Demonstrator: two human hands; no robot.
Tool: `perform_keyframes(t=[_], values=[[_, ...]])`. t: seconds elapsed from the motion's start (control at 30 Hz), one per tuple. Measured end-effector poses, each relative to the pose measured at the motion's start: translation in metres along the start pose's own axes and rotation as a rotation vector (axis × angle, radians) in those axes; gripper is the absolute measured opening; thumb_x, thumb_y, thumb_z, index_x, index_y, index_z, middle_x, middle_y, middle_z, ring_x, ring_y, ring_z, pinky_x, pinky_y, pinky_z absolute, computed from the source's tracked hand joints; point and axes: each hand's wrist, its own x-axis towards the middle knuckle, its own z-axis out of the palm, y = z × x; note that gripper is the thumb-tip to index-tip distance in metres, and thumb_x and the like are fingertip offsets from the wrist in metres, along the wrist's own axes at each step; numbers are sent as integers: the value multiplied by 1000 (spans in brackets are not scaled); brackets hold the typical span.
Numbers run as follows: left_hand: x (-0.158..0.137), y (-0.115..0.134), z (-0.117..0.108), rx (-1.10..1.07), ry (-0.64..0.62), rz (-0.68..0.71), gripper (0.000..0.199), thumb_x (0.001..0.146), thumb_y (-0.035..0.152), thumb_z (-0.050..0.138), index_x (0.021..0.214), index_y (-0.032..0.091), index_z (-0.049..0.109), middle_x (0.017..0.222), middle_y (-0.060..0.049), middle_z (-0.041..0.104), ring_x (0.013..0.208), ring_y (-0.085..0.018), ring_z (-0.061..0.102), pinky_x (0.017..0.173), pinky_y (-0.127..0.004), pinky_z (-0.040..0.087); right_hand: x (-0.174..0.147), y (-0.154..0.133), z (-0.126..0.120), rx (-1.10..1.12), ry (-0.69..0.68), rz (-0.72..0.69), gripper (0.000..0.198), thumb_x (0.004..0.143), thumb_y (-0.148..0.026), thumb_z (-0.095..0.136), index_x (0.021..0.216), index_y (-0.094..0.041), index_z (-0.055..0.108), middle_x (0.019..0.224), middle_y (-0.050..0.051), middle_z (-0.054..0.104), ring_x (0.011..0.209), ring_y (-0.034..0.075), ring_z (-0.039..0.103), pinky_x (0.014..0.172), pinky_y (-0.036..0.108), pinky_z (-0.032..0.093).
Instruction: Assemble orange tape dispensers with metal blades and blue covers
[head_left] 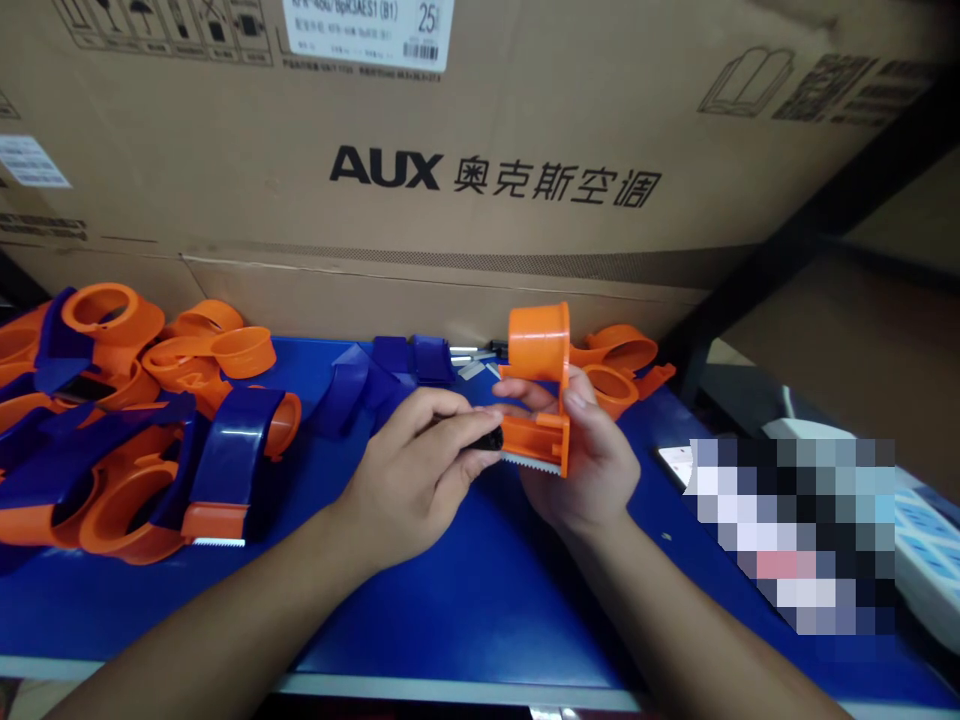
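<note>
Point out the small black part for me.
In the head view, near the middle, the small black part is pinched in the left hand, beside the orange frame that the right hand holds.

A large brown cardboard box point(225, 170) printed "AUX" stands behind the smooth blue tabletop point(420, 620), a slanting black frame bar point(802, 232) at right.

Cardboard box point(405, 120) behind blue tabletop point(450, 610)
</note>
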Motion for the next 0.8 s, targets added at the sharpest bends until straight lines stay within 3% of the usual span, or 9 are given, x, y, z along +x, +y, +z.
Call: perform_keyframes(t=[0.17, 0.27, 0.47, 0.8], values=[[-1, 4, 5, -142, -29, -63, 29, 93, 21, 79, 122, 20, 72, 115, -7, 79, 106, -18, 73, 97, -32, 60, -4, 5, 3, -5, -16, 58, 22, 92, -40, 60, 109, -27, 57, 94, 2, 79, 72, 20, 76, 73, 36, 61], [-1, 4, 8, -182, -48, -83, 21, 92, 24, 80, 113, 23, 75, 107, -4, 82, 98, -19, 74, 91, -36, 60, -7, 8, 5, -26, -18, 100, 26, 90, -41, 62, 110, -27, 55, 94, 2, 79, 73, 20, 76, 73, 34, 59], [-2, 5, 10, -213, -70, -179, 14, 88, 20, 83, 101, 22, 78, 96, -1, 82, 89, -18, 71, 81, -34, 58, -8, 14, 6, -61, -38, 144, 32, 87, -42, 66, 111, -28, 51, 96, 1, 79, 72, 19, 76, 72, 31, 56], [-8, 9, 17, -242, -36, -340, 14, 85, 14, 85, 93, 24, 79, 91, -1, 81, 85, -18, 71, 78, -35, 59, -12, 17, 6, -125, 1, 142, 31, 89, -41, 65, 112, -28, 47, 94, 0, 79, 69, 18, 74, 69, 31, 55]])
